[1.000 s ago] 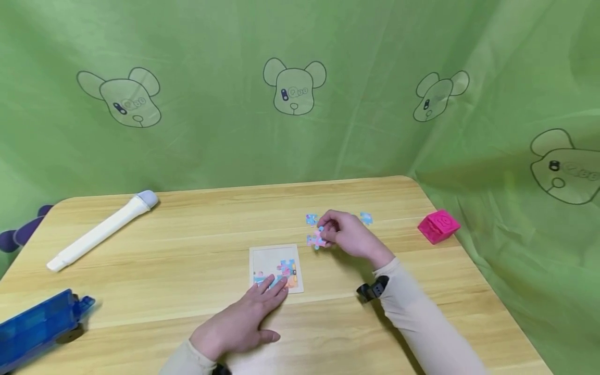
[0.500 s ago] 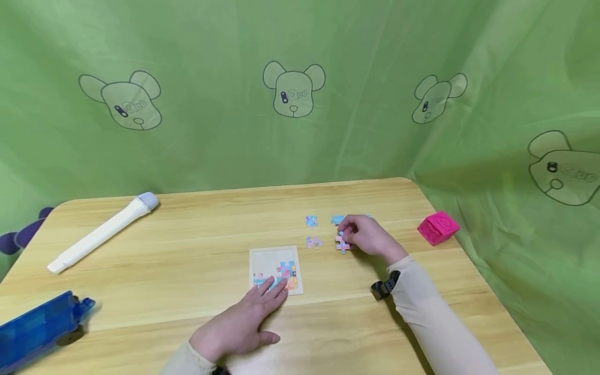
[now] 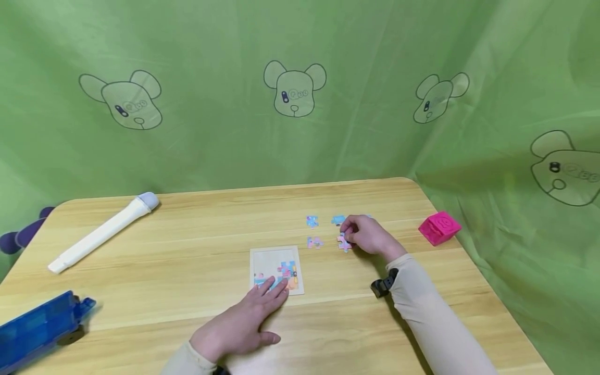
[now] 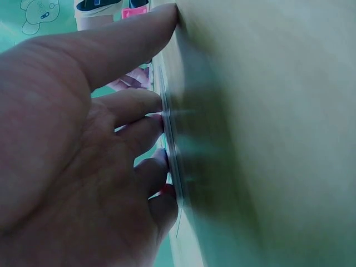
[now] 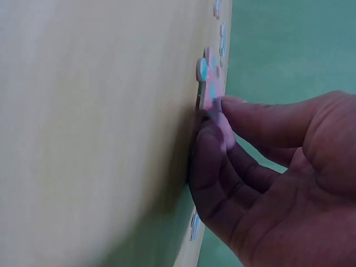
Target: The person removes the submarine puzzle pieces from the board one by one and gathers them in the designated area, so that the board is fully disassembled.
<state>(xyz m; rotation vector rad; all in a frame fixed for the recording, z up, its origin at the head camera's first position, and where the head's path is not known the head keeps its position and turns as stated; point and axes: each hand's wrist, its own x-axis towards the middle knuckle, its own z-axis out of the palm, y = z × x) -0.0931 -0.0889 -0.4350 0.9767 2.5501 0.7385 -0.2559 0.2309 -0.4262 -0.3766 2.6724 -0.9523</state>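
Note:
My right hand (image 3: 372, 237) pinches a pink-and-blue jigsaw piece (image 3: 344, 242) between thumb and fingers, low over the table. In the right wrist view the thumb presses on one face of that jigsaw piece (image 5: 211, 83), with the fingertips at its other side. A square puzzle tray (image 3: 267, 255) lies at the centre, with joined pieces along its lower and right parts. Across its near edge rests my left hand (image 3: 244, 323), fingers extended and covering some of those pieces. The left wrist view shows the left hand's fingertips (image 4: 158, 167) touching the thin tray from above.
Beyond the tray lie a loose blue piece (image 3: 312, 221), a pink-and-blue piece (image 3: 314, 242) and another blue piece (image 3: 338, 220). One more piece is partly behind the right hand. A pink block (image 3: 439, 228), white microphone-shaped toy (image 3: 103, 233) and blue toy wagon (image 3: 39, 325) sit farther out.
My right hand has shifted right with its piece, away from the pink-and-blue piece left behind. Over the last half second it has barely moved. The left hand stays put.

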